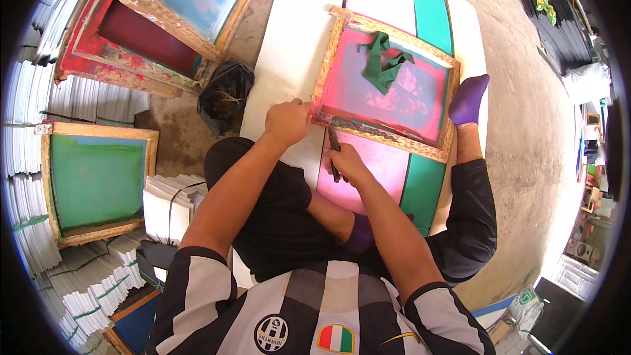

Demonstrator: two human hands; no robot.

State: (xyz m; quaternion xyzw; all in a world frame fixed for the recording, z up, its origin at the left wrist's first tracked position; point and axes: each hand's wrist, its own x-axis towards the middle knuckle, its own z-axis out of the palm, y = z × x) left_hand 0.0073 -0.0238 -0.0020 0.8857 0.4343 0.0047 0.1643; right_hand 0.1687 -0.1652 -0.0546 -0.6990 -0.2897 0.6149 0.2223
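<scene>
A wooden silkscreen frame (389, 133) with a pink and bluish mesh lies in front of me, slightly turned. My left hand (288, 122) is closed at the frame's near left corner, fingertips against the wood. In my right hand (348, 163) is a pair of dark pliers (333, 141). Their jaws point away from me and reach the frame's near edge, just right of that corner; whether they grip anything is too small to tell. A strip of dark green cloth (381, 69) lies folded across the mesh.
Beneath the frame are white, pink and green boards (430, 190). My foot in a purple sock (470, 100) rests beside its right edge. At left stand more screen frames (151, 158), a black plastic bag (225, 95) and bundled white paper stacks (118, 283).
</scene>
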